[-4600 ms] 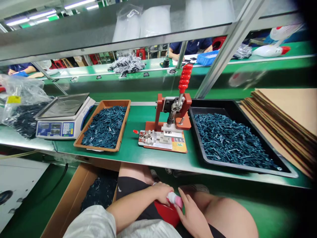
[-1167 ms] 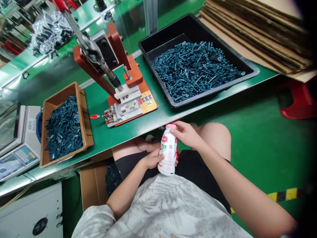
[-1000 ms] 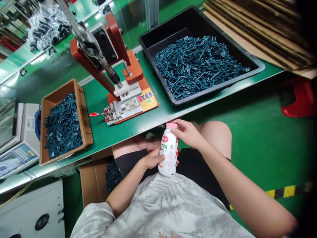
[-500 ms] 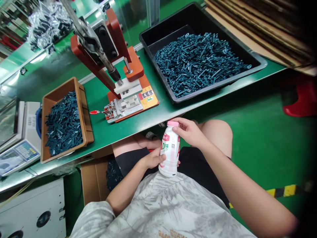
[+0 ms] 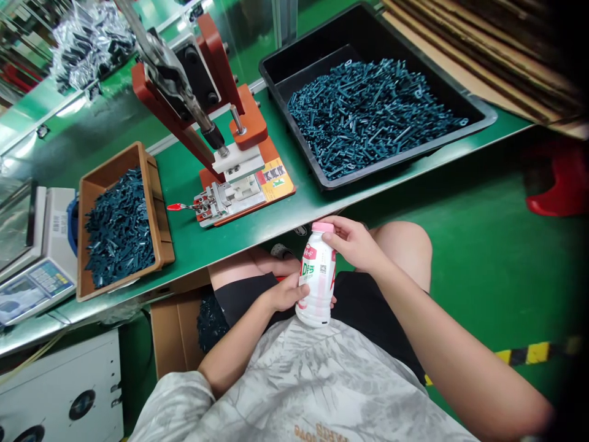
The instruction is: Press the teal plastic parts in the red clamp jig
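A white drink bottle [image 5: 317, 279] with a pink cap [image 5: 323, 227] and red and green print stands nearly upright over my lap. My left hand [image 5: 291, 293] is wrapped round its lower body, thumb in front and fingertips showing on the far side. The fingers of my right hand [image 5: 352, 240] close on the pink cap from the right. The cap sits on the bottle's neck. Beyond the bottle, on the green bench, stands an orange hand press [image 5: 221, 116] with a metal fixture [image 5: 232, 197] at its base.
A black tray [image 5: 405, 161] of dark blue parts sits at the bench's right, beside stacked cardboard [image 5: 483, 55]. To the left are a brown bin [image 5: 159, 209] of dark parts and a scale [image 5: 41, 282]. A cardboard box [image 5: 172, 334] is under the bench. A red stool [image 5: 561, 178] stands right.
Both hands keep their hold on the bottle and cap. The bottle has shifted only very slightly; nothing else visibly differs.
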`<action>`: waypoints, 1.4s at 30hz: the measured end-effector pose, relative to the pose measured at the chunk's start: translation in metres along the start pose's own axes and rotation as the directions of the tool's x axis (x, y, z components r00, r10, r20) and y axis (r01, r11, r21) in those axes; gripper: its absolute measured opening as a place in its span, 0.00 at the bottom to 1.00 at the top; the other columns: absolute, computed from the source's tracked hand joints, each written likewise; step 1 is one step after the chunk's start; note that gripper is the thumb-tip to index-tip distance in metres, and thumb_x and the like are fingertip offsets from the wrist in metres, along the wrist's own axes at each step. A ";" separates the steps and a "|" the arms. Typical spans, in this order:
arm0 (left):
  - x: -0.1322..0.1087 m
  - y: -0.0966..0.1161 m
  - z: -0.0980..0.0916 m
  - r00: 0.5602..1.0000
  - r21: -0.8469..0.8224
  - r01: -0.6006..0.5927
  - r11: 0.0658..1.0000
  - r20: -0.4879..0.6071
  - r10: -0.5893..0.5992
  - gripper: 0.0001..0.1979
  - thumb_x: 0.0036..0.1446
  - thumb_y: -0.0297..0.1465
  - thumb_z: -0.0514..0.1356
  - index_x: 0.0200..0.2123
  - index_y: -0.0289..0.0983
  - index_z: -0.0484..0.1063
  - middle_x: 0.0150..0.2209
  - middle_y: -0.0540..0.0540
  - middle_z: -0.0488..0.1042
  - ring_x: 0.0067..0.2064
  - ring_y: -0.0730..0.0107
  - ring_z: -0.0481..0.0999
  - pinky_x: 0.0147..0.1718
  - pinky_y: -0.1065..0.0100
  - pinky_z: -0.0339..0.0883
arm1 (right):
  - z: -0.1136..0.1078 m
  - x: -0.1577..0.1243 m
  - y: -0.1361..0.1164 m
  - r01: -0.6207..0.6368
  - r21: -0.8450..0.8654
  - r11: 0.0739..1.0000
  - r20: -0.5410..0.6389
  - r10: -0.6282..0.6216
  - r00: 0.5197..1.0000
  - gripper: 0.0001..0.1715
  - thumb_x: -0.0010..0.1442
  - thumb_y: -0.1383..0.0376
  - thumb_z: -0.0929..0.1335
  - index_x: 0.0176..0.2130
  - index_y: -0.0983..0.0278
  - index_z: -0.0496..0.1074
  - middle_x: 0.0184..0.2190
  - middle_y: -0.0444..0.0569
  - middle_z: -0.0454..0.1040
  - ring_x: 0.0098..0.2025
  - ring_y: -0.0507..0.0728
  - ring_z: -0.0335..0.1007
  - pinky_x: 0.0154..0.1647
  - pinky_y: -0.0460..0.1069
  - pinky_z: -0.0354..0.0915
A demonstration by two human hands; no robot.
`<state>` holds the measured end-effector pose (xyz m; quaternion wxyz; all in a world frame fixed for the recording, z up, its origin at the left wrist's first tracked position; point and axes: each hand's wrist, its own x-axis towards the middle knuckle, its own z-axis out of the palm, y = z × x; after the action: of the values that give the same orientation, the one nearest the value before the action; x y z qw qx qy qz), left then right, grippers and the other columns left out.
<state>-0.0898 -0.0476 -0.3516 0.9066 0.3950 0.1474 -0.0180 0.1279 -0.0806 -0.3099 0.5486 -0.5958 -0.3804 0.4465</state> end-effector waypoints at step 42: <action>0.001 -0.004 0.001 0.999 -0.035 -0.041 0.999 0.008 0.042 0.42 0.50 0.59 0.69 0.52 0.28 0.73 0.43 0.29 0.79 0.40 0.49 0.82 0.39 0.57 0.78 | -0.003 -0.004 -0.001 0.029 -0.023 0.999 -0.057 -0.030 0.998 0.29 0.62 0.41 0.69 0.43 0.63 0.78 0.40 0.53 0.78 0.42 0.64 0.75 0.32 0.50 0.72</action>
<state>-0.0888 -0.0508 -0.3543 0.9142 0.3819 0.1354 0.0016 0.1295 -0.0850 -0.3089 0.5594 -0.6087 -0.3780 0.4168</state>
